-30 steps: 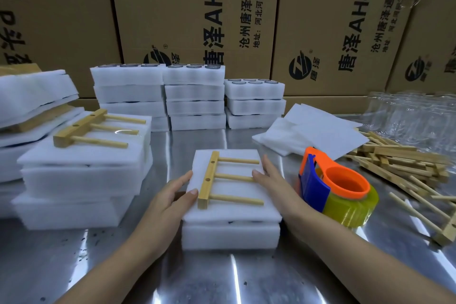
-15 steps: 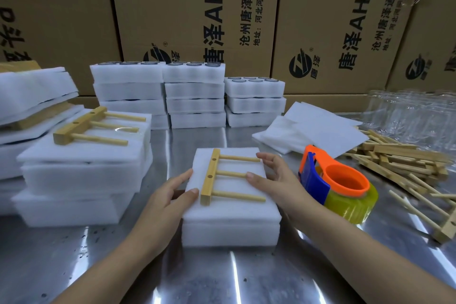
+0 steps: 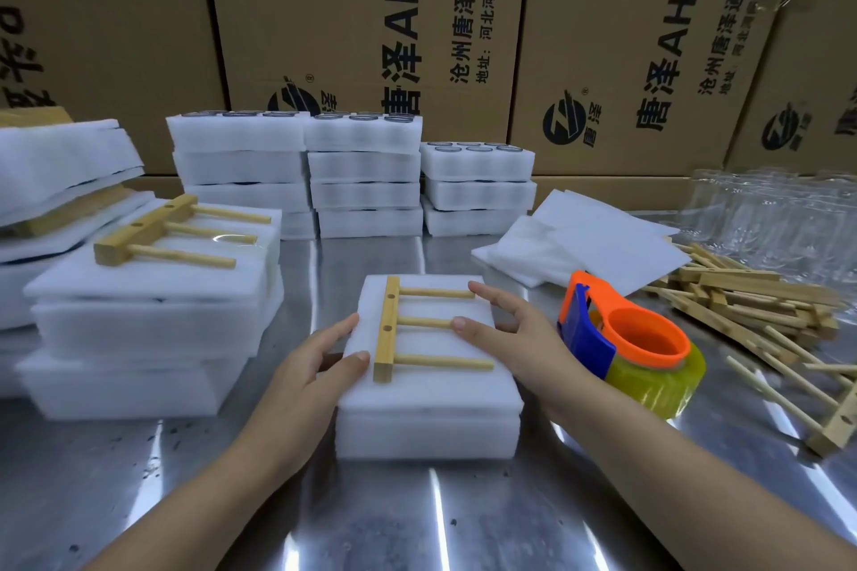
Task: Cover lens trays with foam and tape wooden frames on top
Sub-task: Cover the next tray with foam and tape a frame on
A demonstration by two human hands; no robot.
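Note:
A white foam-covered lens tray (image 3: 429, 417) sits on the steel table in front of me. On its top lies a wooden frame (image 3: 387, 329) with three dowels pointing right. My left hand (image 3: 315, 362) rests against the tray's left edge, thumb near the frame's bar. My right hand (image 3: 514, 334) lies on the tray's right side, fingertips touching the ends of the upper two dowels. Neither hand grips anything. An orange and blue tape dispenser (image 3: 626, 343) with yellowish tape stands just right of my right hand.
Finished stacks with a taped frame (image 3: 162, 236) stand at the left. Uncovered lens trays (image 3: 477, 162) are stacked at the back before cardboard boxes. Loose foam sheets (image 3: 589, 246), a pile of wooden frames (image 3: 751, 297) and clear glass pieces (image 3: 779, 209) lie at the right.
My right hand slid up from the tray's right edge onto the dowel tips, fingers spreading. The left hand stayed at the left edge. The frame shifted slightly.

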